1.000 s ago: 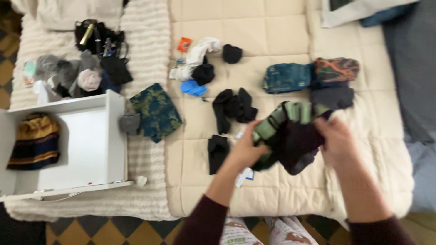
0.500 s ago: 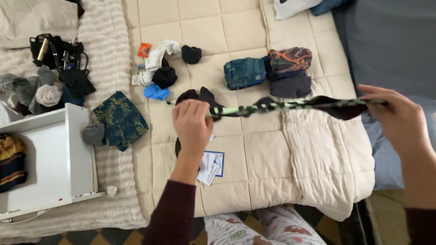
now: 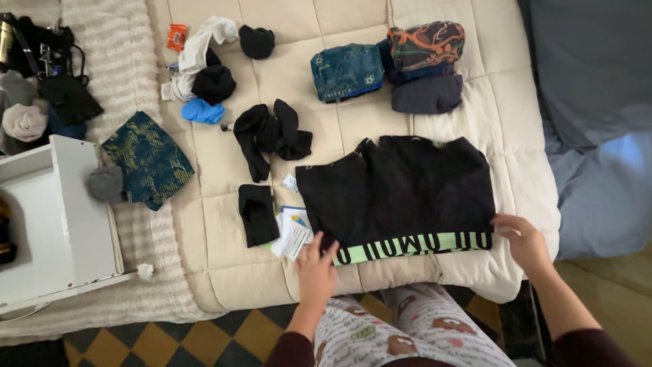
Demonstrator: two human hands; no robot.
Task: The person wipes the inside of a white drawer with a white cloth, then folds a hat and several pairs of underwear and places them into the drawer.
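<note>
Black shorts [image 3: 397,187] lie flat on bed [image 3: 224,265]; left hand [image 3: 316,268] and right hand [image 3: 521,238] each pinch the green waistband [image 3: 414,245] ends.

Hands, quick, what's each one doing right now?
Left hand: pinching the left end of the green waistband on the black underwear.
Right hand: gripping the waistband's right end, flat on the quilt.
</note>
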